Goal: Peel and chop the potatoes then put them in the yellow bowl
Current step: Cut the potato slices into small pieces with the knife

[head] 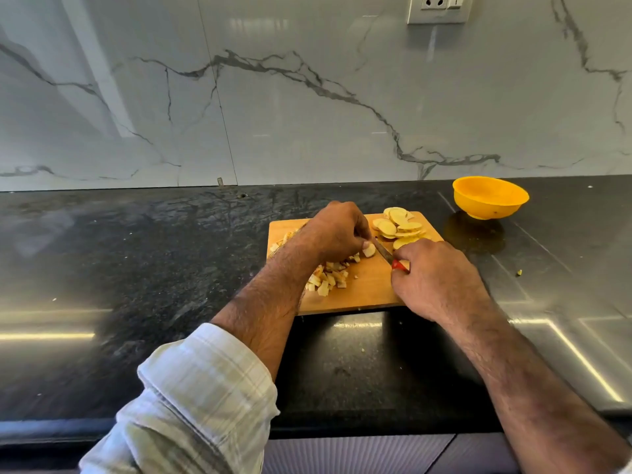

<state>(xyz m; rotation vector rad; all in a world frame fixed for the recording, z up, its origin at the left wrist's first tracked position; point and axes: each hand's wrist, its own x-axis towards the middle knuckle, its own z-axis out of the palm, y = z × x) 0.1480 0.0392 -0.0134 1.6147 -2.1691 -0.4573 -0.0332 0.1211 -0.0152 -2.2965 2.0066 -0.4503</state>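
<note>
A wooden cutting board (pixel 367 292) lies on the black counter. My left hand (pixel 333 230) pinches a small potato piece (pixel 369 250) against the board. My right hand (pixel 436 278) grips a red-handled knife (pixel 384 252), whose blade touches that piece. A pile of round potato slices (pixel 398 224) lies at the board's far right. Several chopped potato cubes (pixel 328 277) are heaped near my left wrist. The yellow bowl (pixel 489 197) stands on the counter to the right, beyond the board; nothing shows inside it.
The black stone counter (pixel 136 268) runs wide to the left. A marble wall (pixel 307 97) rises behind it, with a socket (pixel 439 6) at top right. A small potato scrap (pixel 519 272) lies on the counter right of the board.
</note>
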